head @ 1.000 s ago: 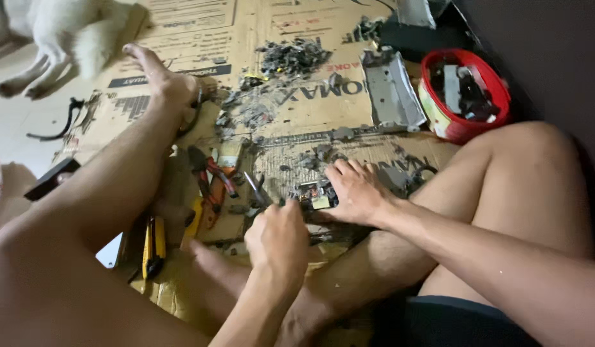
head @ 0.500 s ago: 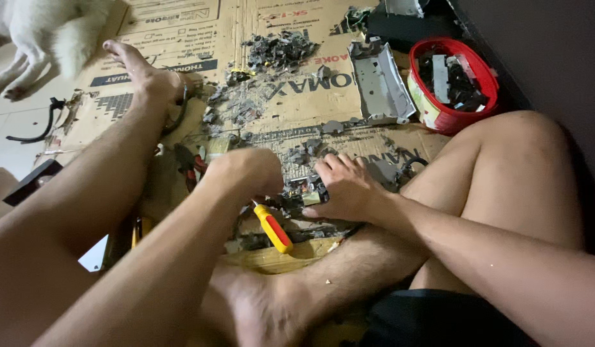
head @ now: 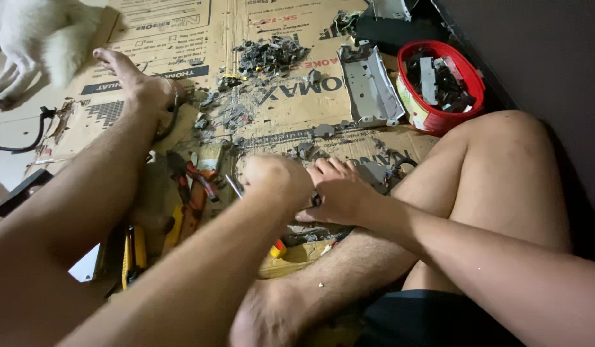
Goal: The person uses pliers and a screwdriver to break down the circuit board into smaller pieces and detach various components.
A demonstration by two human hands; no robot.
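Mid-disassembly: left hand (head: 278,183) fisted around a screwdriver (head: 236,187), right hand (head: 339,193) fingers pressing small part down; next likely needs steady prying.

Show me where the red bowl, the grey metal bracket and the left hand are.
red bowl (head: 410,109): head view, on its outer front wall.
grey metal bracket (head: 368,87): head view, on its flat middle.
left hand (head: 278,180): head view, on its back.
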